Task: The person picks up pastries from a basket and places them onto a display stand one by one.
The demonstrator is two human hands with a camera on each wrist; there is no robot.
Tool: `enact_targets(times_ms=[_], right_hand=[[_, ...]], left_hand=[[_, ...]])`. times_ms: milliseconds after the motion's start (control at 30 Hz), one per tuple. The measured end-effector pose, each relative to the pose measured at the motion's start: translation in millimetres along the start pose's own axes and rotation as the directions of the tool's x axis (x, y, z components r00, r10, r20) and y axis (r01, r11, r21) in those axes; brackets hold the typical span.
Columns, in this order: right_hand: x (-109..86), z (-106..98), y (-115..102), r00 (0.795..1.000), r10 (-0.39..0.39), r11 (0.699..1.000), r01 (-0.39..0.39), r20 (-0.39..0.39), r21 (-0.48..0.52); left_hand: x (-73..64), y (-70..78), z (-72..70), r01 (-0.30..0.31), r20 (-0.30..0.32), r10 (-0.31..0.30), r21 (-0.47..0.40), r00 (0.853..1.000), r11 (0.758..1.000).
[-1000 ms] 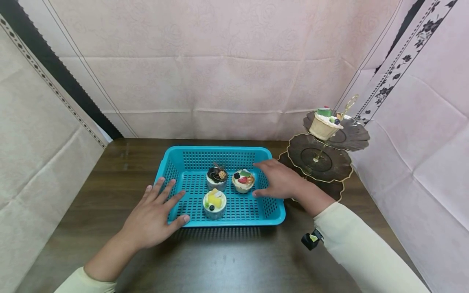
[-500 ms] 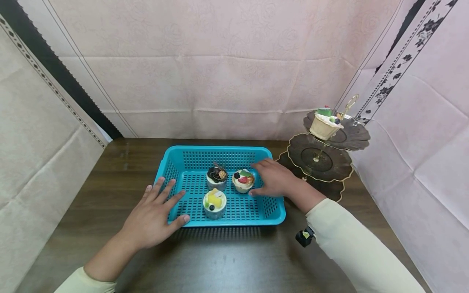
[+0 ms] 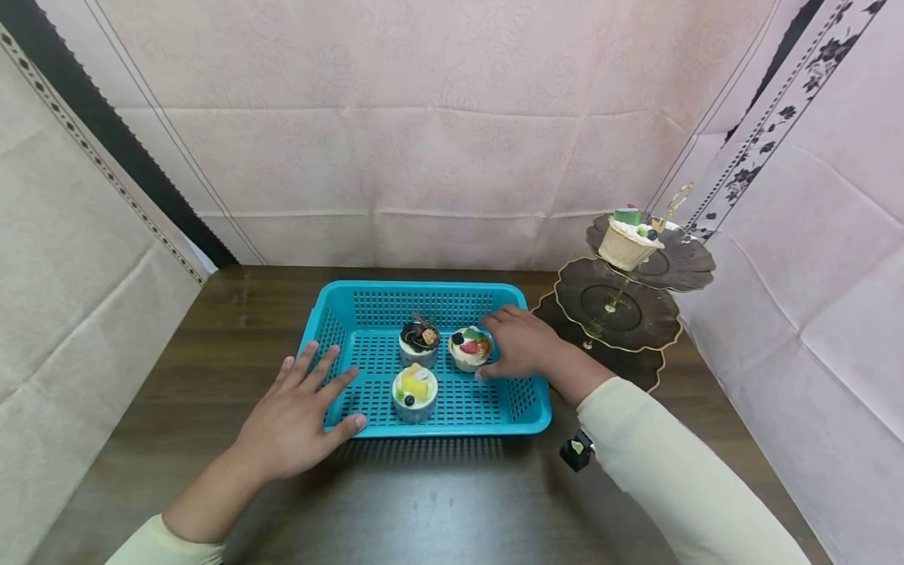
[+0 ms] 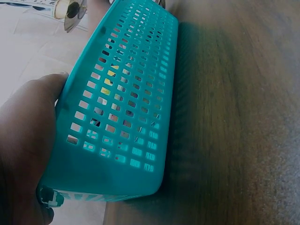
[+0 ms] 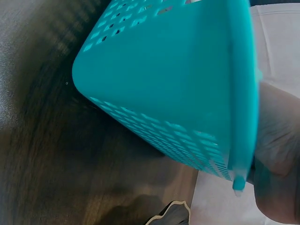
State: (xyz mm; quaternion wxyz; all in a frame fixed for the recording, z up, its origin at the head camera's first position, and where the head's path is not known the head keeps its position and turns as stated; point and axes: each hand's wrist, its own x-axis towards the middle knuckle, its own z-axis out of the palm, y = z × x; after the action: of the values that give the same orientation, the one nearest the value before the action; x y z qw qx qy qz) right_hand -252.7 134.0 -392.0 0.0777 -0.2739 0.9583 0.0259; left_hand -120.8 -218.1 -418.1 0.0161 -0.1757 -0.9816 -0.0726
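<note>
In the head view my left hand point(image 3: 300, 424) lies with fingers spread over the left front corner of the blue plastic basket point(image 3: 452, 431). The left wrist view shows its thumb along the rim. My right hand point(image 3: 521, 344) reaches over the basket's right rim, thumb and fingers parted on the right side of a fruit-topped cupcake point(image 3: 469, 350). Two more cupcakes stand in the basket: a chocolate-topped one point(image 3: 419, 342) to the left and a yellow-fruit one point(image 3: 414, 394) in front. In the right wrist view the basket wall hides the right fingertips.
A dark tiered stand point(image 3: 599, 304) with gold scalloped edges stands right of the basket, behind the right forearm. A cream-topped cupcake point(image 3: 627, 242) sits on its top tier. The wooden table point(image 3: 438, 502) is enclosed by pale cloth point(image 3: 438, 180) at the back and sides.
My right hand has moved a little left, further into the basket and closer to the fruit-topped cupcake. My left hand and the basket have stayed in place.
</note>
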Motion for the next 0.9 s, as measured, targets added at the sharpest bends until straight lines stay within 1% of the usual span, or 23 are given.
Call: enact_targets(times_ms=[167, 333, 900], right_hand=[[4.4, 1.7, -0.9, 1.0, 0.008, 0.999, -0.007, 0.018, -0.034], [8.4, 3.8, -2.1, 0.999, 0.014, 0.999, -0.013, 0.035, -0.036], [17.7, 8.9, -5.3, 0.998, 0.056, 0.996, -0.054, 0.036, -0.067]], left_hand=[[0.1, -0.5, 0.7, 0.002, -0.003, -0.002, -0.001, 1.0, 1.0], [-0.2, 0.2, 0.2, 0.001, -0.006, -0.001, -0.003, 1.0, 1.0], [-0.2, 0.9, 0.2, 0.001, -0.008, -0.001, 0.002, 1.0, 1.0]])
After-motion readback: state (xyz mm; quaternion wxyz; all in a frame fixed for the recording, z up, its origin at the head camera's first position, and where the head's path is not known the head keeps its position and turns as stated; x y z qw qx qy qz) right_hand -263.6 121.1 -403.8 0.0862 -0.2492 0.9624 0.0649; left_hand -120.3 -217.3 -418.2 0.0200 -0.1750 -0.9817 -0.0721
